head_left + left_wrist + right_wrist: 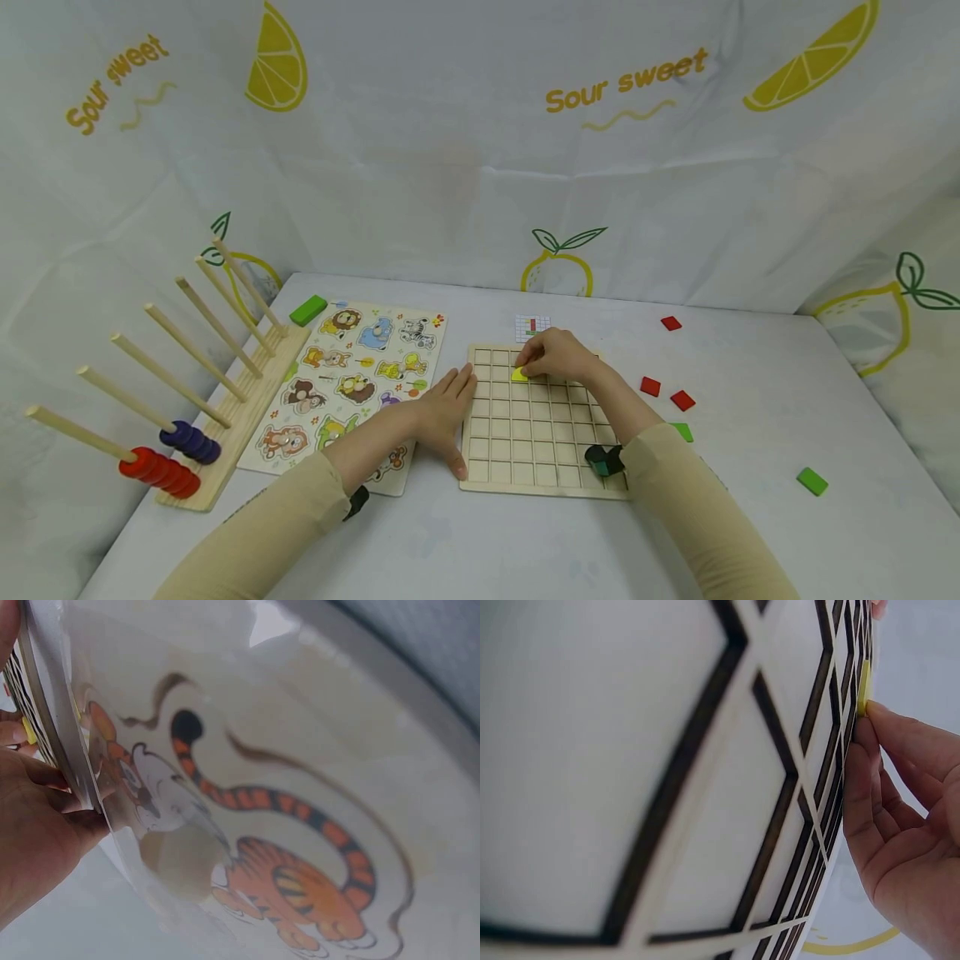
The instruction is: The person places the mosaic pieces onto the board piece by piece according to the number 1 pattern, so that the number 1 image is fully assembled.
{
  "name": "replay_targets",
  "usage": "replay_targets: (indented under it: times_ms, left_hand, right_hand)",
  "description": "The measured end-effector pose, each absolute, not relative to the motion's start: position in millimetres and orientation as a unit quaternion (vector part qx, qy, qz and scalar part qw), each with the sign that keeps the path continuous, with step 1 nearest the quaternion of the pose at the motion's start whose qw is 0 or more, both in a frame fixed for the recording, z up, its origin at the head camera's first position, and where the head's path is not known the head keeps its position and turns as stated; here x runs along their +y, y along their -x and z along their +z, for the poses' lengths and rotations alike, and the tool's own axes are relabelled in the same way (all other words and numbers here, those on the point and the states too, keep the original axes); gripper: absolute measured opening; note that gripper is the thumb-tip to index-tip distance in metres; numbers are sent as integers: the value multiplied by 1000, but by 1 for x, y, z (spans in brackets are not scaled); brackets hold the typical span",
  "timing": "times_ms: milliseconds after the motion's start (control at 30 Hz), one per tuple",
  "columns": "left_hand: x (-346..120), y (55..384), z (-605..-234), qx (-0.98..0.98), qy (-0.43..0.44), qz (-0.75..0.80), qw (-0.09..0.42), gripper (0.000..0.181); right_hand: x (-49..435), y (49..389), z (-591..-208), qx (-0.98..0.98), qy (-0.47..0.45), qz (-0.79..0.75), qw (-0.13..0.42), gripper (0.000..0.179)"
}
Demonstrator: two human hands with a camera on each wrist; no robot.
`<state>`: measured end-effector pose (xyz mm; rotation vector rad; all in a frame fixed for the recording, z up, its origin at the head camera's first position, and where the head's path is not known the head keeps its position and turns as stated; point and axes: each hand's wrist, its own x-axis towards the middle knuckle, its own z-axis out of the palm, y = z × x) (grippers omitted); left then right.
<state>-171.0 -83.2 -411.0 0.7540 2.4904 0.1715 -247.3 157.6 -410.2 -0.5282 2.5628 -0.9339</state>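
A wooden grid board [501, 430] with square cells lies on the white table. Near its upper left, my right hand [559, 355] pinches a small yellow tile [519, 375] between thumb and fingers. The right wrist view shows the yellow tile [864, 688] against the board's grid, at the fingertips. My left hand [446, 415] rests along the board's left edge with its fingers extended and thumb spread. Just behind the board is a small printed card [532, 323] with a coloured pattern, partly hidden by the right hand.
An animal puzzle board [335, 412] lies to the left, partly under the left forearm. Beyond it stands a wooden peg rack [217, 446] with red rings [161, 472] and purple rings [191, 442]. Red tiles [650, 386] and green tiles [812, 481] are scattered on the right; a green block [308, 310] sits back left.
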Motion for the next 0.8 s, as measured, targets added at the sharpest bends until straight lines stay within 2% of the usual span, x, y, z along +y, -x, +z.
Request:
replay_targets:
  times_ms: [433,800]
  left_hand:
    - [-83,170,-412,922,-280,59,261,140]
    - [-83,169,-410,922,-284,60,258,140]
  right_hand:
    - [162,248,-406,903,208,-338,168,14]
    - [201,256,-391,890,150,-404,149,25]
